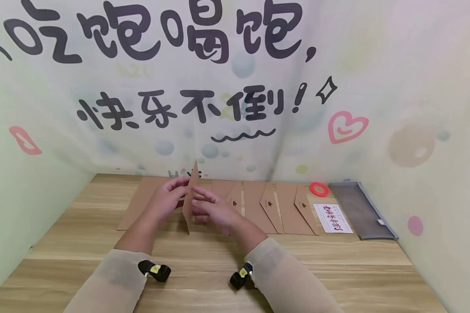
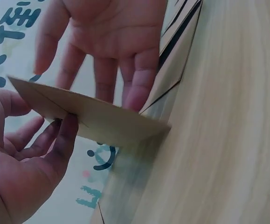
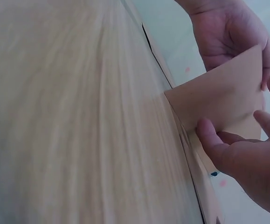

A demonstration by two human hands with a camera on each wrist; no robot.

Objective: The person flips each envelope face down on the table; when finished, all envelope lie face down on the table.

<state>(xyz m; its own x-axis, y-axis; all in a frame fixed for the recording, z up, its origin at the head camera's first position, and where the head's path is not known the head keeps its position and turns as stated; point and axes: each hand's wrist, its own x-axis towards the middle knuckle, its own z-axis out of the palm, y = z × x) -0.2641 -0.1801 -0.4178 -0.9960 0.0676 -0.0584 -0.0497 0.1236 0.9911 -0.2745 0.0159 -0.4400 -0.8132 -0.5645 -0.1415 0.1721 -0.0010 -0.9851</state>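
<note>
A brown kraft envelope (image 1: 192, 195) stands on edge over the table between both hands, its face turned sideways. My left hand (image 1: 166, 198) grips it from the left, fingers at its far upper part. In the left wrist view, the left fingertips (image 2: 69, 128) lie against the envelope (image 2: 102, 119) near its flap crease. My right hand (image 1: 217, 211) is at the opposite face with fingers loosely extended; in the right wrist view its fingertips (image 3: 204, 128) reach the lower part of that face. Beyond the envelope, the right palm (image 2: 116, 28) shows open in the left wrist view.
Right of the hands lies a row of brown envelopes (image 1: 258, 206) with pointed flaps and small dark crowns. More brown paper (image 1: 137, 204) lies at left. Farther right are a red ring (image 1: 319, 189), a printed card (image 1: 333, 218) and a grey mesh pouch (image 1: 360, 211). A printed curtain (image 1: 235, 156) backs the table.
</note>
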